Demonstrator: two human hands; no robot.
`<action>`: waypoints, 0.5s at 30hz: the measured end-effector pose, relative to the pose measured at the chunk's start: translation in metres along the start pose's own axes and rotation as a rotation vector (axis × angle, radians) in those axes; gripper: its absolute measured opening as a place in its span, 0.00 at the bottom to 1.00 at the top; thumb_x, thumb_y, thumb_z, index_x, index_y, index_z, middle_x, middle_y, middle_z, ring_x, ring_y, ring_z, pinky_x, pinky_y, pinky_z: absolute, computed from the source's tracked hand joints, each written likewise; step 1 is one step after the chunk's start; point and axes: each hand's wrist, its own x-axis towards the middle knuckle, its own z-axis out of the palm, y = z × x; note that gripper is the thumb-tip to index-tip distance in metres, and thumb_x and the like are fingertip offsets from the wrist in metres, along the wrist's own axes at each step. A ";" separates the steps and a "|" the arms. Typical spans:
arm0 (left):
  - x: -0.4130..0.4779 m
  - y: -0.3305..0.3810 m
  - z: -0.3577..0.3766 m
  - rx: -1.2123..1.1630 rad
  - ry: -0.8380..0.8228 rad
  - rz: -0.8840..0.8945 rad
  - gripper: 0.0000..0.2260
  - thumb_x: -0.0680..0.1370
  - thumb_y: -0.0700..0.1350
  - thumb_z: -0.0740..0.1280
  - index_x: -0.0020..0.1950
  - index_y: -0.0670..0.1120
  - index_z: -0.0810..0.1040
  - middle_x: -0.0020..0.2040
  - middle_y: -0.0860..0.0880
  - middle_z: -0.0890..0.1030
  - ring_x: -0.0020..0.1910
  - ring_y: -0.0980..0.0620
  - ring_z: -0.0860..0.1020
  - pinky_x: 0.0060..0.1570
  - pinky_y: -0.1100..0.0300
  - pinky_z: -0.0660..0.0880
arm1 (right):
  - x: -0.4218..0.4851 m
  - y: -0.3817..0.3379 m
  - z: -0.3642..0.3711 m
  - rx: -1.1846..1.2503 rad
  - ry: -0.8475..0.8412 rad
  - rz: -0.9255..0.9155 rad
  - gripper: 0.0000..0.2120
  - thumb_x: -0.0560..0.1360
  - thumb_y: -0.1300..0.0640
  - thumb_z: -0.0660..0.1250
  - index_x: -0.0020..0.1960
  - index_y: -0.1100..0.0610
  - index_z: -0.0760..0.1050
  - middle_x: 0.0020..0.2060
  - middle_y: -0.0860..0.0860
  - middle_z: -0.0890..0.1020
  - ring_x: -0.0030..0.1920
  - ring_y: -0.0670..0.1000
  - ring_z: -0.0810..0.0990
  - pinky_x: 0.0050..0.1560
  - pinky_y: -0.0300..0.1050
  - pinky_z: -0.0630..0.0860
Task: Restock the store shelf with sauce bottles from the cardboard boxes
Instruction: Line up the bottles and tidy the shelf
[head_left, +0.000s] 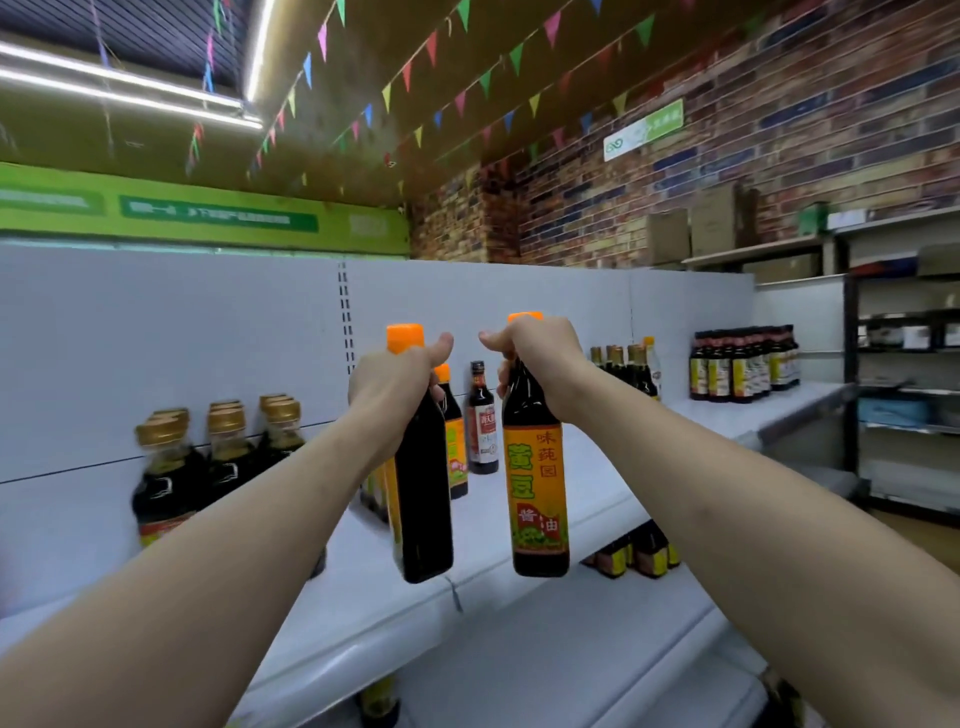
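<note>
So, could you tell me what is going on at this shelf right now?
A person is restocking sauce bottles. The left hand grips a dark orange-capped bottle by its neck. The right hand grips a second bottle the same way, its orange label facing the camera. Both are held over the white shelf, apparently not yet set down. Gold-capped bottles at the left and a red-labelled bottle already stand there.

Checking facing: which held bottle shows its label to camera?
The bottle in the right hand: orange label faces us; the other bottle, in the left hand, shows dark glass.
</note>
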 end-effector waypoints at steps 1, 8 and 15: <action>0.008 -0.005 0.008 0.003 0.003 0.007 0.22 0.72 0.60 0.76 0.34 0.43 0.78 0.30 0.45 0.83 0.31 0.47 0.80 0.45 0.48 0.78 | 0.010 0.006 -0.002 -0.007 0.008 0.006 0.13 0.70 0.57 0.77 0.48 0.64 0.79 0.28 0.58 0.80 0.32 0.58 0.80 0.51 0.61 0.82; 0.072 -0.054 0.059 0.004 -0.059 -0.003 0.21 0.72 0.59 0.76 0.34 0.43 0.78 0.30 0.46 0.82 0.38 0.43 0.84 0.56 0.40 0.81 | 0.083 0.041 -0.010 -0.022 0.055 0.023 0.16 0.70 0.56 0.76 0.53 0.64 0.78 0.32 0.60 0.81 0.32 0.59 0.80 0.52 0.60 0.82; 0.121 -0.102 0.107 0.094 -0.029 -0.030 0.24 0.70 0.64 0.74 0.29 0.47 0.73 0.31 0.48 0.83 0.39 0.42 0.84 0.54 0.42 0.79 | 0.148 0.081 -0.021 -0.039 0.063 0.061 0.13 0.72 0.57 0.76 0.48 0.63 0.76 0.31 0.59 0.81 0.31 0.58 0.81 0.42 0.52 0.80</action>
